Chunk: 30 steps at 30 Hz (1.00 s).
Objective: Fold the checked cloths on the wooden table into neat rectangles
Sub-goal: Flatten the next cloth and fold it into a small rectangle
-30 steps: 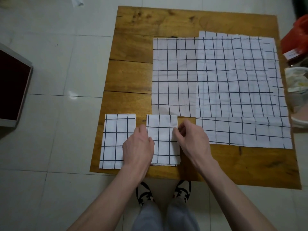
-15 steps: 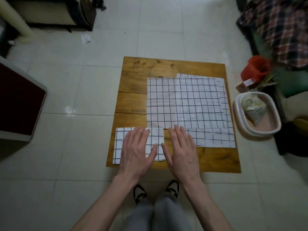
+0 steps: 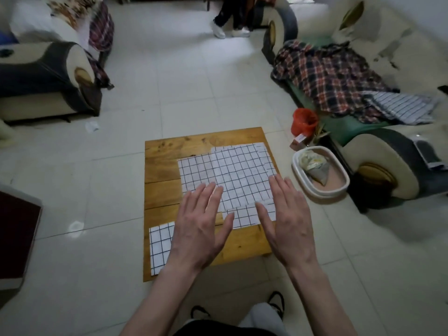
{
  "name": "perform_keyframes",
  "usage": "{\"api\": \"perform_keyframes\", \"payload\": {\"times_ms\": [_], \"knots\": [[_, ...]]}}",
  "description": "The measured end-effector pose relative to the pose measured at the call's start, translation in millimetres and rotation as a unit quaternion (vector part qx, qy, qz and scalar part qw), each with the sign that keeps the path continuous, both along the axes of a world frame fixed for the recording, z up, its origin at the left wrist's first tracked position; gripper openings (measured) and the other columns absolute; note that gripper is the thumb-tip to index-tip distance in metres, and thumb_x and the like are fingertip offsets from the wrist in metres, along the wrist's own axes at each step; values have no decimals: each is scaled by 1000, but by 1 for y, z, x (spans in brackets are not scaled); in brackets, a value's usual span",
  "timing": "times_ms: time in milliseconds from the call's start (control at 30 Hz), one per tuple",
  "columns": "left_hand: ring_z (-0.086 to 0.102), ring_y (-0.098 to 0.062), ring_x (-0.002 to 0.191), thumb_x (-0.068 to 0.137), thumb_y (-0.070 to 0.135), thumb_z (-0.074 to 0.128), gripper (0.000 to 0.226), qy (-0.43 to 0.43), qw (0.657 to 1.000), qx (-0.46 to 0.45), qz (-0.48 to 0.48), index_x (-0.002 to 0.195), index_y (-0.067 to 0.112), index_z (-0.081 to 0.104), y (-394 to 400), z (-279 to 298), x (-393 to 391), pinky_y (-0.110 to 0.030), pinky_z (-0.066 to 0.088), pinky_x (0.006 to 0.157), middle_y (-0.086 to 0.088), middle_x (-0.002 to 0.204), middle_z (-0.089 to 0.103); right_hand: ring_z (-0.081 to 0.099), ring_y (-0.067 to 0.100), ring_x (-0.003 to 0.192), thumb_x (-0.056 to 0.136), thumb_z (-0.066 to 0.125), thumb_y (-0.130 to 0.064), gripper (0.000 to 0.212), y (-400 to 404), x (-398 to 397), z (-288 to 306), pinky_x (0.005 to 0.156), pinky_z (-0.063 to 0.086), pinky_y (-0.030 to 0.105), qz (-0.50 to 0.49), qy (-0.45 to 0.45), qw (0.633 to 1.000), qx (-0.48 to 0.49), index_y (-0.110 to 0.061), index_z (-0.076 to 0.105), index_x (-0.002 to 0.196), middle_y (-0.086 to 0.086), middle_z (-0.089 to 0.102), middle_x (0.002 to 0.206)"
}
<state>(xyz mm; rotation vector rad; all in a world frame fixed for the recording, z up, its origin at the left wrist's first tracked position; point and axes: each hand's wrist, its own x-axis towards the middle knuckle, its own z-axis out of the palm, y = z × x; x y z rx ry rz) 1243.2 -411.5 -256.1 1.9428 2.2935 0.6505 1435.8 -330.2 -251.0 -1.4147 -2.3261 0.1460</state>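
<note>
Our grip has let go: left hand (image 3: 198, 229) and right hand (image 3: 288, 221), fingers spread, have lifted from the folded cloth (image 3: 161, 246) (near-left desk corner) toward the unfolded cloths (image 3: 230, 175) farther right.

Both hands are held out flat, palms down, fingers straight and spread: the left hand (image 3: 200, 227) beside the right hand (image 3: 289, 223), forearms bare, nothing gripped.

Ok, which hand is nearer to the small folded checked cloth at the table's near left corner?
Left. The left hand hangs open right beside the folded cloth, partly covering it in view; the right hand is across the table, toward its right edge.
</note>
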Motion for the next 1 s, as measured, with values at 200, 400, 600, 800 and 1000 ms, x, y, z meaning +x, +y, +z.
{"api": "perform_keyframes", "payload": {"times_ms": [200,400,600,800,1000], "knots": [[37,-25,150,104,54,43,64,30,999,13,8,153,13,47,39,25,51,-52,33,123,-8,156,50,39,23,152,107,43,-49,60,35,72,21,124,31,50,-5,-14,1000,21,-12,48,154,8,50,158],[45,-26,144,104,53,44,60,29,999,2,39,148,12,53,80,33,138,-51,37,119,-9,149,57,41,23,151,107,40,-54,63,76,162,28,124,33,49,14,-37,999,2,-13,48,154,8,53,156],[48,-25,140,104,51,45,58,29,997,-2,72,146,11,55,123,31,230,-50,40,117,-9,145,60,41,23,150,107,31,-61,68,131,245,27,125,31,46,46,-53,997,-14,-15,47,155,8,52,156],[49,-26,139,104,50,45,58,37,995,-13,89,144,10,57,158,27,285,-49,39,118,-10,144,61,45,26,147,107,38,-57,64,179,294,25,120,38,51,65,-46,997,-11,-13,51,151,10,56,152],[49,-25,139,104,52,42,59,36,994,-11,105,145,11,56,204,37,302,-47,40,118,-9,145,60,49,25,144,107,39,-56,63,232,305,23,120,39,49,85,-37,996,-5,-11,55,148,9,59,149]]}}
